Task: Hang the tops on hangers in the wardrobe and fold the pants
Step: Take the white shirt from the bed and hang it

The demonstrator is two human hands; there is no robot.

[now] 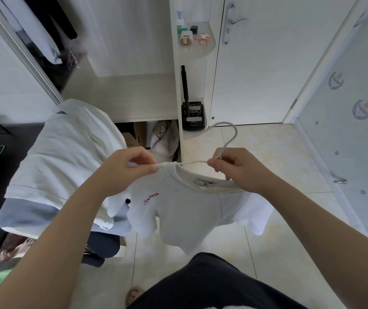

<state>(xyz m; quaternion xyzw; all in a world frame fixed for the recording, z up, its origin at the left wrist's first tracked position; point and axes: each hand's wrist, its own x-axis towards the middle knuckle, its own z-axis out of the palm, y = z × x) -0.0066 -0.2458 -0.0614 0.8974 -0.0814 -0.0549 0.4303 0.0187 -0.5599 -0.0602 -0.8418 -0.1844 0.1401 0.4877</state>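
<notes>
The likeliest slip is the white T-shirt (192, 210) sliding off the white hanger (225, 139) on the right side. Only the left arm of the hanger seems threaded through the collar; the right shoulder sags low toward the floor, so if the right hand (234, 168) lets go of the hanger's neck before that shoulder is seated, the shirt would tip and drop. Tugging hard at the collar could also stretch the neckline or twist the thin hanger out of line.

Both hands are closed: the left hand (131, 166) pinches the shirt's shoulder seam together with the tip of the hanger arm, and the right hand is clamped on the hanger just below the hook, with some collar fabric under its fingers. Whether the hanger's right arm is already inside the shirt I cannot tell, since the hand covers it.

The T-shirt hangs in mid-air below the hanger, in front of the person. It is plain white, short-sleeved, with a ribbed round collar, a small red script mark on the chest and a dark label inside the neck. Left of the hanger, more pale clothes (62, 157) lie piled; beyond it stands the open wardrobe (134, 92).
</notes>
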